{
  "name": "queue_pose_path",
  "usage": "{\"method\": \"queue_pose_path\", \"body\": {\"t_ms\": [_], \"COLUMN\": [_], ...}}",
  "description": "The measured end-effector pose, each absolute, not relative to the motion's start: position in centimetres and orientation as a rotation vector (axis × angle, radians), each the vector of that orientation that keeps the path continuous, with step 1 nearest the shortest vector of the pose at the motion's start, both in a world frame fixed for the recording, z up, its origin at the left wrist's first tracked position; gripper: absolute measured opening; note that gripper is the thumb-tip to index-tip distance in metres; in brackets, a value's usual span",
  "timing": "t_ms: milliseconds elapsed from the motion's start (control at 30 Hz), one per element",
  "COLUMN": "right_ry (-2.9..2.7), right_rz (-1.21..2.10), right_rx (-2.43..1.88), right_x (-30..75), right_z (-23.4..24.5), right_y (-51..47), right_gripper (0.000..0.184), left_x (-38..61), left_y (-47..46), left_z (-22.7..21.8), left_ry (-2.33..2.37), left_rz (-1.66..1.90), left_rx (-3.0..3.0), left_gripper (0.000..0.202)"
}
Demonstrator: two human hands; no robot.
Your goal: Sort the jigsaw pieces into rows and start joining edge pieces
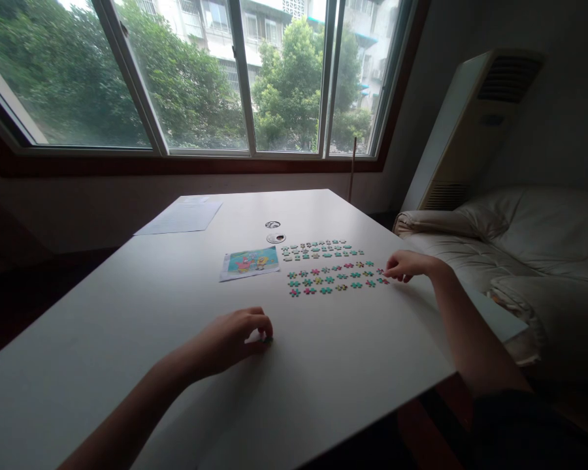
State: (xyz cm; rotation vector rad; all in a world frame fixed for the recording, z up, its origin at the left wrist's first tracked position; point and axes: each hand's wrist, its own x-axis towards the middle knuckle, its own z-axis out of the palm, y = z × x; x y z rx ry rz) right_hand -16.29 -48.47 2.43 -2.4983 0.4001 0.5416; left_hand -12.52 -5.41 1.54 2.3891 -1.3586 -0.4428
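Note:
Low over the near part of the white table (353, 352), my left hand (242, 331) pinches a small dark green jigsaw piece (268, 339) between thumb and fingers. My right hand (408, 266) is at the right end of the rows of jigsaw pieces (327, 279), its fingertips closed at a pink piece (381, 271). Whether that piece is lifted or lies on the table, I cannot tell. The loose pieces, mostly teal, pink and yellow, lie apart in several rows. Left of them is a picture sheet (252, 262) with a pink and a yellow cartoon figure.
Two small round items (276, 238) lie behind the picture sheet. Paper sheets (179, 216) rest at the table's far left corner. A pale sofa (451, 238) and a tall floor-standing air conditioner (463, 124) stand at the right. Beyond the table is a wide window (200, 85).

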Motion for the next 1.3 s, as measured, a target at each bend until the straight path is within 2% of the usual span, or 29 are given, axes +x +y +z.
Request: {"method": "queue_pose_path", "body": {"t_ms": [200, 300, 533, 700, 1300], "right_ry": [-0.099, -0.376, -0.766, -0.794, -0.798], "right_rz": [0.104, -0.040, -0.276, -0.450, -0.575], "right_rx": [-2.698, -2.644, -2.442, -2.367, -2.333], "right_x": [-15.2, -15.2, -16.9, -17.9, -17.9], "right_z": [2.7, 2.2, 0.0, -1.1, -1.9], "right_y": [-43.2, -39.1, -31.1, -28.6, -28.2], "right_gripper": [0.033, 0.029, 0.016, 0.018, 0.013], "left_x": [-12.7, -12.6, -12.2, -12.5, -13.0], "left_y": [-5.6, -5.9, -7.1, -7.8, -8.4], "left_z": [1.5, 1.1, 0.5, 0.6, 0.8], "left_ry": [-1.357, -1.320, -0.788, -0.575, -0.569], "left_rz": [-0.486, -0.481, -0.584, -0.670, -0.606], "left_rx": [2.324, 2.262, 1.896, 1.739, 1.744], "left_gripper": [0.012, 0.015, 0.026, 0.033, 0.032]}}
